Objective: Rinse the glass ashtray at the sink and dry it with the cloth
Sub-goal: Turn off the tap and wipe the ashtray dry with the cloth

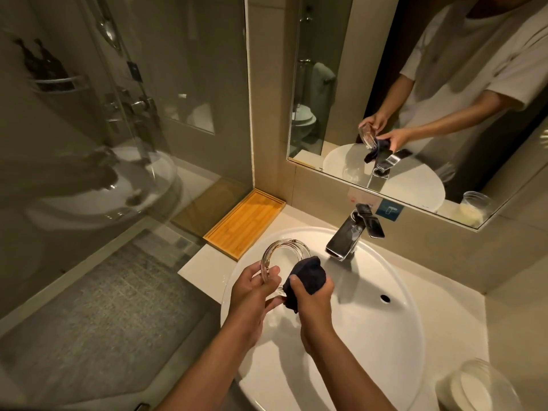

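Note:
I hold the round clear glass ashtray tilted on its edge above the left part of the white sink. My left hand grips its near rim with the fingers curled around the glass. My right hand is closed on a bunched dark navy cloth, which is pressed against the ashtray's right side. The chrome tap stands just behind and to the right, with no water running from it.
A bamboo tray lies on the counter left of the basin. A clear plastic cup stands at the near right. The mirror reflects my hands. A glass shower partition closes off the left.

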